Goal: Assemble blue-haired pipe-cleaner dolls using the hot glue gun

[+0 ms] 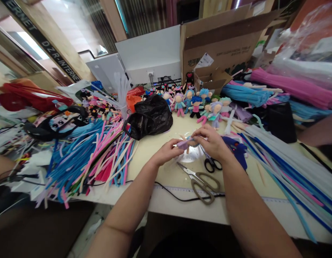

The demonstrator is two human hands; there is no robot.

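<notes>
Between my two hands, above the middle of the table, is a small doll (192,142) with lilac, blue and skin-toned parts. My left hand (169,150) pinches its lilac end. The fingers of my right hand (208,141) close on its other end, partly covering it. Below the hands lie grey-handled scissors (200,182), their blades pointing up and left. A black-handled pair of scissors (210,163) rests beside my right wrist. Finished-looking dolls (196,104) stand in a cluster behind my hands.
A black plastic bag (152,116) sits left of the dolls. Pipe cleaners in blue and pink (82,157) heap at the left; more long strips (297,168) lie at the right. A cardboard box (219,46) stands behind. A black cable (176,195) crosses the table's front (166,208).
</notes>
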